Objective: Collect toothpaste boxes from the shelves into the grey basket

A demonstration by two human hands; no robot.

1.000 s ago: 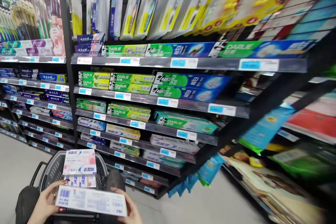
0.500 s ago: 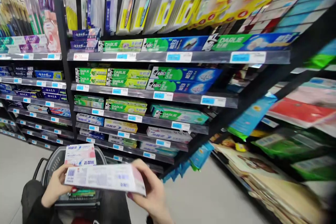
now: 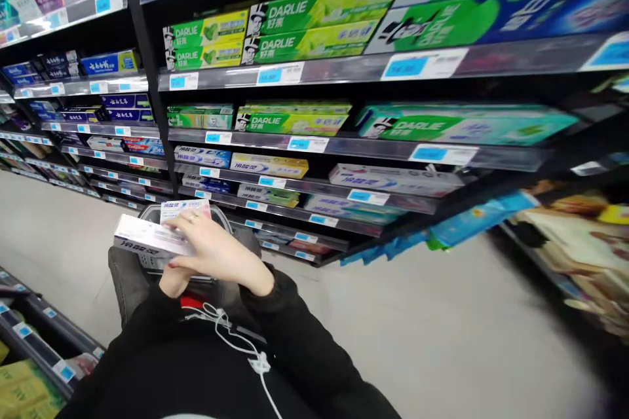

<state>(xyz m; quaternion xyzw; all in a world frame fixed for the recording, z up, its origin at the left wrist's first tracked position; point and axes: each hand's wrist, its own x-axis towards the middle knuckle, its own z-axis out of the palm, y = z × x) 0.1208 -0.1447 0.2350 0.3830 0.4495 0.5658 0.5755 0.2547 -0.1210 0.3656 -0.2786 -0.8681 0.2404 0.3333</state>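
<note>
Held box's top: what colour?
Mostly white; the box top shows best in the head view.

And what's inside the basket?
A pink-white box shows. The held box and right hand cover much of the basket, so I can't tell what else is inside.

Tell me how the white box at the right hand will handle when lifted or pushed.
The white box, its near end under the right hand, is probably stiff: its edges run straight without visible sag. Its flat faces suggest it would slide rather than roll. The bright upper face may be smooth, so perhaps slightly slippery.
</note>
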